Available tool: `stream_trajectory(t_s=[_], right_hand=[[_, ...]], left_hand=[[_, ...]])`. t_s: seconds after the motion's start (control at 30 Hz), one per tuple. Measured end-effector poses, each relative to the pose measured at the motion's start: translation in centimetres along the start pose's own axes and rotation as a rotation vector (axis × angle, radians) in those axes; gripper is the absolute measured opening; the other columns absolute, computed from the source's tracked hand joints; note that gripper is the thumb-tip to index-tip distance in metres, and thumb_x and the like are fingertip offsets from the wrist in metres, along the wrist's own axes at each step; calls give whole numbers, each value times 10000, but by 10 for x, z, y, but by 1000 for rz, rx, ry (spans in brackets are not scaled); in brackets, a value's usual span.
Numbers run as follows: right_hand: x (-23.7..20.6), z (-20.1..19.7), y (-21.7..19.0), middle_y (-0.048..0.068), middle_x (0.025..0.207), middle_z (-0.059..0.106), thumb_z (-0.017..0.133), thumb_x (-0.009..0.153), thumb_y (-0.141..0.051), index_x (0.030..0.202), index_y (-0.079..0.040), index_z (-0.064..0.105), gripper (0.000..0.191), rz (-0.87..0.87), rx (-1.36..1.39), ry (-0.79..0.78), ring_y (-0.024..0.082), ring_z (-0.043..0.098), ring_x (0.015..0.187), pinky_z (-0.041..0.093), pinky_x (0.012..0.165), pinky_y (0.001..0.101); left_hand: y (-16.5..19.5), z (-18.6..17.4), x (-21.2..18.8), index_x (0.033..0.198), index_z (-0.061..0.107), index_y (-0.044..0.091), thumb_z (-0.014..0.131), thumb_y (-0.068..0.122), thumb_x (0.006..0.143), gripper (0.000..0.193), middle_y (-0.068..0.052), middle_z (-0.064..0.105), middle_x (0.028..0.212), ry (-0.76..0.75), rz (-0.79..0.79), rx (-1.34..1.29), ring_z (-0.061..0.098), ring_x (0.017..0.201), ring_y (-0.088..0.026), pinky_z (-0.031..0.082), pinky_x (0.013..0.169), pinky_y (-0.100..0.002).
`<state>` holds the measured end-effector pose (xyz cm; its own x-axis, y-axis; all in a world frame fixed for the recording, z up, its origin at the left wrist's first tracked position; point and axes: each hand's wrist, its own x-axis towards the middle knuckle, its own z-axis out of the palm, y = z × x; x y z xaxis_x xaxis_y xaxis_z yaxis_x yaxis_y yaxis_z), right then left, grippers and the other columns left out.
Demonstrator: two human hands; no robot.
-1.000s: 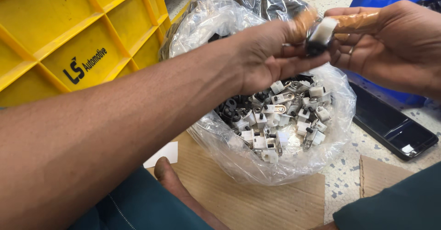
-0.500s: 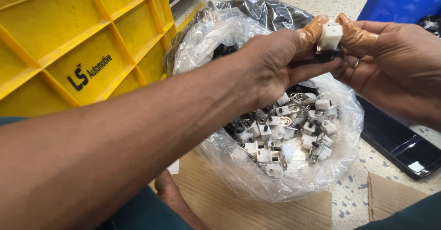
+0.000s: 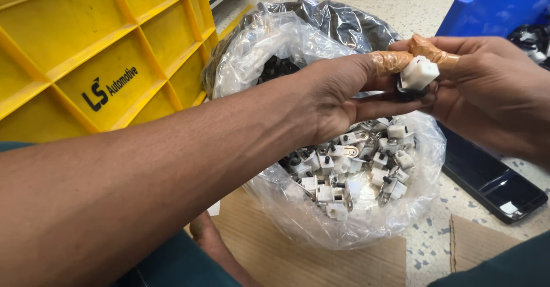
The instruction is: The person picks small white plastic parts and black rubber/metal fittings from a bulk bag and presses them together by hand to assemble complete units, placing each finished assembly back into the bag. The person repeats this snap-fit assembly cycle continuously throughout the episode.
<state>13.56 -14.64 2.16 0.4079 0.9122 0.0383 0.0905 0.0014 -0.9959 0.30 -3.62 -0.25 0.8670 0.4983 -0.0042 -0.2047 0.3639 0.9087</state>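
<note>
Yellow crate (image 3: 86, 52), upper left of frame: hard moulded plastic, ribbed into rectangular panels, smooth and matte. Blue bin (image 3: 492, 6), upper right: rigid plastic, dark parts inside, too small to tell.

Clear plastic bag (image 3: 275, 40), centre: thin crinkled film, glossy, mouth rolled open. It holds a heap of small white parts (image 3: 349, 166), blocky plastic bodies with black studs and metal tabs. Cardboard sheet (image 3: 321, 258) under it, lower centre, dull brown. Black phone (image 3: 492, 178), lower right, flat and glossy on the speckled floor.

Left hand (image 3: 338, 100), centre, and right hand (image 3: 492, 100), right of centre, both pinch one white connector (image 3: 419, 72) with a black piece beneath, held above the bag mouth. Fingertips (image 3: 389, 62) are wrapped in tan tape.

Risk (judgement): the part is small and smooth and the tape blunts feel, so it may slip into the heap and be lost among lookalikes. A heavy forearm on the thin film could tip the bag.
</note>
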Motion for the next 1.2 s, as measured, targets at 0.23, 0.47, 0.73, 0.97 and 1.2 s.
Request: stream_trajectory(t_s=[0.23, 0.47, 0.73, 0.97, 1.2], right_hand=[[11, -12, 1, 239, 1327, 713, 400, 1086, -81, 1432, 36, 626, 430, -98, -130, -93, 249, 710, 1080, 564, 795, 342], [13, -14, -12, 250, 1232, 721, 395, 1053, -131, 1361, 33, 604, 407, 8, -198, -177, 242, 772, 1008, 647, 852, 366], [38, -41, 9, 147, 995, 693, 472, 1136, -192, 1360, 8, 626, 338, -50, -187, -264, 72, 531, 641, 482, 539, 224], [29, -22, 18, 96, 1131, 609, 518, 1091, -131, 1225, 55, 565, 234, 278, 468, -39, 29, 666, 888, 579, 796, 79], [24, -11, 25, 116, 1210, 618, 500, 1077, -102, 1327, 39, 531, 289, 143, 343, -37, 51, 652, 938, 575, 804, 125]], left_hand=[[-8, -8, 6, 1173, 617, -106, 666, 170, 940, 364, -245, 676, 1116, -34, -82, -169, 737, 1018, -339, 690, 822, -305], [-7, -13, 6, 1228, 572, -68, 677, 143, 929, 380, -232, 675, 1155, -132, -161, -155, 729, 1043, -331, 680, 881, -350], [-5, -17, -1, 1198, 590, -63, 716, 144, 921, 369, -219, 680, 1141, -140, -233, -204, 744, 1010, -319, 687, 869, -330], [10, -4, -15, 1181, 655, -75, 758, 396, 961, 531, -138, 643, 1083, 210, -117, -217, 707, 846, -183, 640, 739, -208], [-7, 19, -13, 1269, 603, 37, 714, 48, 873, 411, -92, 649, 1056, 386, 17, 123, 656, 833, -117, 625, 699, -164]])
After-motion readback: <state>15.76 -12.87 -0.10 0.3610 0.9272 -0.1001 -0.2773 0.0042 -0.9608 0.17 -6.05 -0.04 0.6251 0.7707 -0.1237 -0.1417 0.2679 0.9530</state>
